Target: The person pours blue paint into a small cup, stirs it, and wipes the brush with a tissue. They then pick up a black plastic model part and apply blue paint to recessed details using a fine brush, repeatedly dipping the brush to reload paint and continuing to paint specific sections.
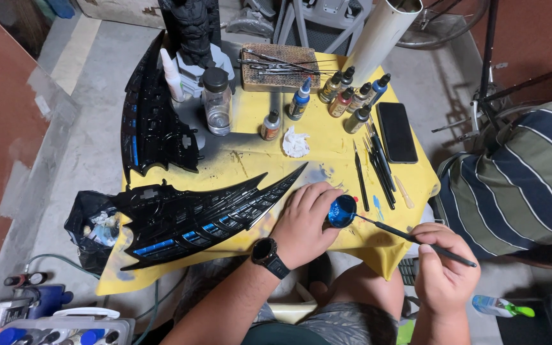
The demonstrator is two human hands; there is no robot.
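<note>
Nearest, lower right, the right hand (pixel 445 271) pinches a thin black paintbrush (pixel 410 237), tip in a small round blue paint cup (pixel 342 211) steadied by the left hand (pixel 305 220). Beyond, left-centre, lies a black winged plastic model part (pixel 199 217) on the yellow table cover (pixel 250 144).

Bare yellow tabletop (pixel 250 144) lies open in the middle, between the crumpled tissue (pixel 296 142) and the black wing piece (pixel 206 214). Paint bottles (pixel 352 96) crowd the far edge, loose brushes (pixel 378 167) and a dark phone (pixel 397 131) fill the right side, and a second wing (pixel 151 115) blocks the left.
</note>
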